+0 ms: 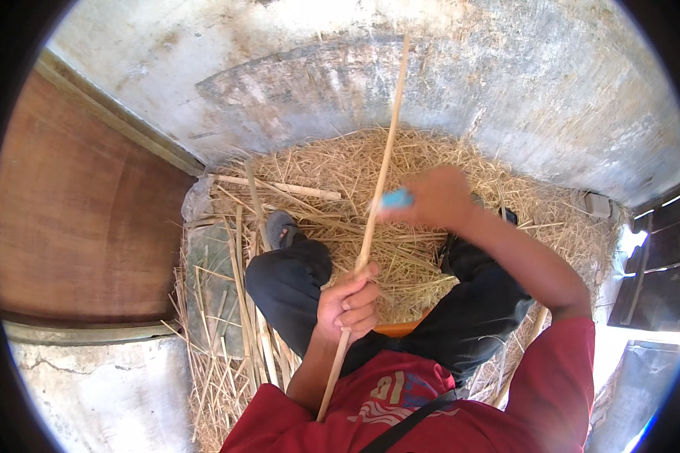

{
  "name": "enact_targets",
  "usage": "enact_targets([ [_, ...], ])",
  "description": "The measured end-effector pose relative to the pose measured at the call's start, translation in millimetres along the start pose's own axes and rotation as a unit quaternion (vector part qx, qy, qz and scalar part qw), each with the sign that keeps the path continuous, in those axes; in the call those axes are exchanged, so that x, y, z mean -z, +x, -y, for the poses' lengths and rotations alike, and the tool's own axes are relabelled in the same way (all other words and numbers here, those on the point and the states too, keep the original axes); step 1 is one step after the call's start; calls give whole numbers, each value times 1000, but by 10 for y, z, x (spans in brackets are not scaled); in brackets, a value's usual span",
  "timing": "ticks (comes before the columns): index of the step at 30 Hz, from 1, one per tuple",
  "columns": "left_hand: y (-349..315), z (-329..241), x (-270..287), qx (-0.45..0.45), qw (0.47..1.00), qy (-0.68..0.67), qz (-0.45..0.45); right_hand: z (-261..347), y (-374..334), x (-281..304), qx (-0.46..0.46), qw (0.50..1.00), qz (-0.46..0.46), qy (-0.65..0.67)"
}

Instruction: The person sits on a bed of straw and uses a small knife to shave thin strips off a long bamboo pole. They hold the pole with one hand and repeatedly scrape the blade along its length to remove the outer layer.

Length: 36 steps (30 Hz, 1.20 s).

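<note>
Over the straw-littered floor [431, 162], our left hand [347, 302] gripped a long cane [378, 189] pointing up and away, our right hand [438, 198] holding a blue tool [397, 198] against it.

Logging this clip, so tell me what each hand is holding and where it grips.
The left hand grips a long thin cane near its lower end. The right hand holds a small blue-handled tool against it, higher up.

The left hand [349, 303] sits near the body, low in the centre, its fingers curled into a tight fist with the knuckles turned right and the bare forearm dropping toward the chest. The right hand [435, 198] reaches farther out, fingers closed, its bare forearm running back right to a red sleeve.
</note>
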<state>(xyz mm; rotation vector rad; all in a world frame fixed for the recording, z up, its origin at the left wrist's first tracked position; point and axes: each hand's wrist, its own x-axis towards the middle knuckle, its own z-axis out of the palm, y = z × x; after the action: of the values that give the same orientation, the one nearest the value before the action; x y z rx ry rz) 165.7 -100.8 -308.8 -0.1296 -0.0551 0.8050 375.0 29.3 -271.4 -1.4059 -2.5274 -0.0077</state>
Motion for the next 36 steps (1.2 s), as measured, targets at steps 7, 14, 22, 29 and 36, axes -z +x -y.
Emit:
enact_targets([
  [7, -123, -9, 93, 37, 999, 28, 16, 176, -178, 3, 1, 997, 70, 23],
  [14, -234, 105, -49, 56, 995, 53, -60, -398, 36, 38, -74, 995, 57, -20],
  [22, -469, 325, 27, 105, 990, 75, -62, -1070, -47, -107, -142, 987, -12, -78],
  [29, -977, 509, -38, 153, 969, 143, -134, -1448, -275, -138, -128, 984, -57, -113],
  [36, -1319, 545, -79, 185, 950, 170, -187, -1624, -267, -155, -176, 971, -85, -135],
])
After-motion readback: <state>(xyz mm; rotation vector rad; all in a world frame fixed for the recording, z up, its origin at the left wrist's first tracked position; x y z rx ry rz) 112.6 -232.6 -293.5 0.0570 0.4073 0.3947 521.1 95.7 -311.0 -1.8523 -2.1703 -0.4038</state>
